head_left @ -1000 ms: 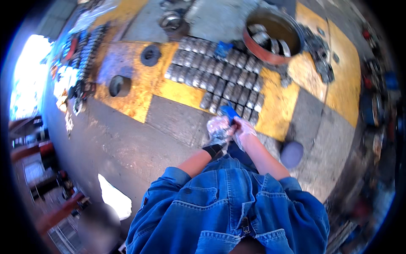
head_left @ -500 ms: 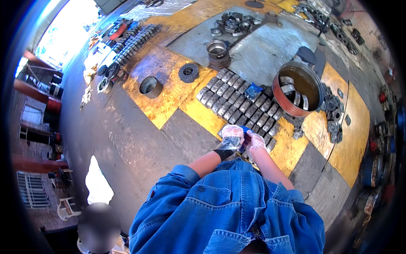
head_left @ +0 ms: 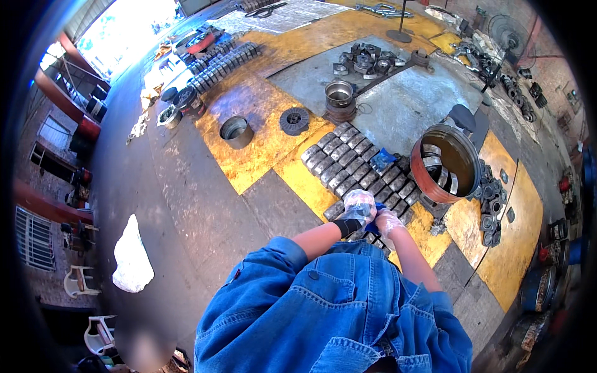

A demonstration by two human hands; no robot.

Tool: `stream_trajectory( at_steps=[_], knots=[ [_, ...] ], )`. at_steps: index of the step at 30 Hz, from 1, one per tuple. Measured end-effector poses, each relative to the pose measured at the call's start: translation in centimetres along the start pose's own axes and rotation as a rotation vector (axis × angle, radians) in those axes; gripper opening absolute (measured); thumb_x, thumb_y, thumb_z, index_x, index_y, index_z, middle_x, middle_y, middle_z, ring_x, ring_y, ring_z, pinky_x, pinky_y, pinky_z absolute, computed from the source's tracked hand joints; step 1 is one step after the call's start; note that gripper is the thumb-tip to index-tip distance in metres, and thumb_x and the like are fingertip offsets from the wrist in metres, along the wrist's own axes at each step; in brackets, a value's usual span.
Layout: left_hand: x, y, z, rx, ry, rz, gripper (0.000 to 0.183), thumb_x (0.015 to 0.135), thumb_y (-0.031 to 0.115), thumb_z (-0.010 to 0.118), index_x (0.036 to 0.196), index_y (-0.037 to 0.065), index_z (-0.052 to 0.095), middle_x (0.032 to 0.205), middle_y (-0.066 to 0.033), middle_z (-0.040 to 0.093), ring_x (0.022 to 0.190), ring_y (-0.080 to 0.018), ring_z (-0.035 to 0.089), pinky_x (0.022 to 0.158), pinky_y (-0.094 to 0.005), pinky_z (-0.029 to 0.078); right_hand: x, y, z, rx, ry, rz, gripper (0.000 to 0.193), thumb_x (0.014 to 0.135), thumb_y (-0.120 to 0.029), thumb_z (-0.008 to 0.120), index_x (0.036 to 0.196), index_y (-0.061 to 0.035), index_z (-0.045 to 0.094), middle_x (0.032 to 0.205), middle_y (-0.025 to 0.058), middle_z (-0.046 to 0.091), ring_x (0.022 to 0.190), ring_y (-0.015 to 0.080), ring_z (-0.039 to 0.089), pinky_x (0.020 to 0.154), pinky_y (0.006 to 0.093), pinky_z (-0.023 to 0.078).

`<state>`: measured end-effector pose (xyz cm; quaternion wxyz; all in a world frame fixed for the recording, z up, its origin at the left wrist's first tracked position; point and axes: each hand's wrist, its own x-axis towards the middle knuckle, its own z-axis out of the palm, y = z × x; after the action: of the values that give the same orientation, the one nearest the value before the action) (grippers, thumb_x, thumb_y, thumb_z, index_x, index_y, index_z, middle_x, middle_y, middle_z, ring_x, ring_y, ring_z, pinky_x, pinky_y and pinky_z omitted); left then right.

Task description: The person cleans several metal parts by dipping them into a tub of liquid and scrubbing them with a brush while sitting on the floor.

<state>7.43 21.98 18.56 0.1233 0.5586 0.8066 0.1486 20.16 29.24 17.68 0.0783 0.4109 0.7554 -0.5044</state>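
My left hand [head_left: 360, 207], in a clear plastic glove with a dark band at its wrist, is closed over a small crumpled blue piece [head_left: 377, 209]. From the other side my right hand [head_left: 388, 222], also in clear plastic, grips the same piece. Its kind is mostly hidden by my fingers. Both hands are close together in front of my denim clothing, above the near end of several rows of grey metal blocks [head_left: 338, 169]. A crumpled blue plastic bag [head_left: 383, 160] lies on the blocks farther off.
Right of the rows stands a red-sided drum [head_left: 426, 183] holding curved metal pieces. Beyond them are stacked metal rings [head_left: 339, 94], a dark spool [head_left: 294, 120] and a short metal cylinder [head_left: 236, 132]. Metal parts [head_left: 492, 205] lie at the right, white sheeting [head_left: 132, 258] at the left.
The view has tilted up, bringing in more of the far floor and a fan. My hands stay together on the blue piece, my left hand turned slightly over it.
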Motion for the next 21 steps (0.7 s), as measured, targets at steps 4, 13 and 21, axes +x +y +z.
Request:
stream_trajectory(
  at_steps=[4, 13, 21],
  knots=[
    [0.1, 1.7, 0.2, 0.028, -0.076, 0.081, 0.02, 0.076, 0.028, 0.065, 0.069, 0.01, 0.071, 0.072, -0.0134, 0.069, 0.067, -0.0308, 0.07, 0.062, -0.0439, 0.055, 2.7, 3.1, -1.6, -0.552, -0.172, -0.103, 0.036, 0.094, -0.025, 0.065, 0.125, -0.0077, 0.07, 0.123, 0.0164, 0.072, 0.115, 0.0294, 0.068, 0.097, 0.0385, 0.051],
    [-3.1, 1.4, 0.1, 0.053, -0.027, 0.173, 0.018, 0.073, 0.026, 0.064, 0.065, 0.011, 0.071, 0.068, -0.0149, 0.068, 0.066, -0.0312, 0.07, 0.058, -0.0438, 0.053, 2.9, 6.5, 0.3, -0.442, -0.384, -0.168, 0.034, 0.09, -0.012, 0.067, 0.122, -0.0058, 0.07, 0.119, 0.0149, 0.073, 0.107, 0.0266, 0.068, 0.098, 0.0369, 0.052],
    [-3.8, -2.4, 3.6, 0.007, -0.046, 0.448, 0.028, 0.072, 0.034, 0.064, 0.06, 0.009, 0.065, 0.063, -0.0178, 0.063, 0.061, -0.0382, 0.064, 0.057, -0.0507, 0.049, 0.7, 7.0, 6.0, 0.091, -0.131, -0.107, 0.023, 0.092, -0.031, 0.066, 0.099, -0.0122, 0.077, 0.099, 0.0152, 0.076, 0.088, 0.0311, 0.07, 0.081, 0.0419, 0.055]
  ],
)
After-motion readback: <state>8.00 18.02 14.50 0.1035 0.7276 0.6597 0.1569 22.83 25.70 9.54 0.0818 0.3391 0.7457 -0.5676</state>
